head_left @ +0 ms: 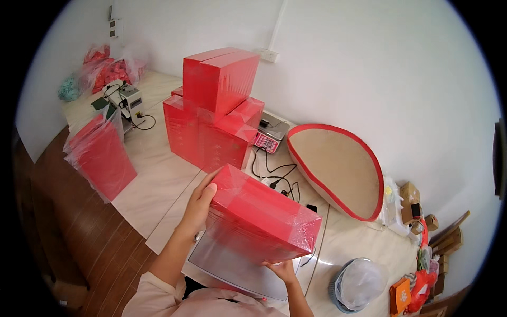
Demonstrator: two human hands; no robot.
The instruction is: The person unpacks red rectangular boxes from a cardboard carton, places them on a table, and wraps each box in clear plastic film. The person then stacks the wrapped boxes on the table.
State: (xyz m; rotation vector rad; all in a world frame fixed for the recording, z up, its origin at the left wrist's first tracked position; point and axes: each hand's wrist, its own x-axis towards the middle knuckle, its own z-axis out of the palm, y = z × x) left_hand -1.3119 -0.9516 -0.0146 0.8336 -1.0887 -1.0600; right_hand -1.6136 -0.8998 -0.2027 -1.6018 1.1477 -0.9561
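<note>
Between my two hands is a long red box (pixel 264 211) in clear, shiny plastic wrap, tilted above the table's front edge. My left hand (pixel 200 203) grips its left end, thumb over the top edge. At the lower right corner my right hand (pixel 282 270) holds the box from below; its fingers are partly hidden behind it. Beneath the box lies a flat whitish panel with a dark border (pixel 211 259), mostly covered. Just beyond stands a stack of similar wrapped red boxes (pixel 198 134).
Behind the box are a scale (pixel 266 142), black cables (pixel 274 182) and a round shallow basket (pixel 338 164) with red trim. Left are red sheets in plastic (pixel 103 156) and a small machine (pixel 124 98). At right, a lined bin (pixel 359 285) and an orange box (pixel 400 297).
</note>
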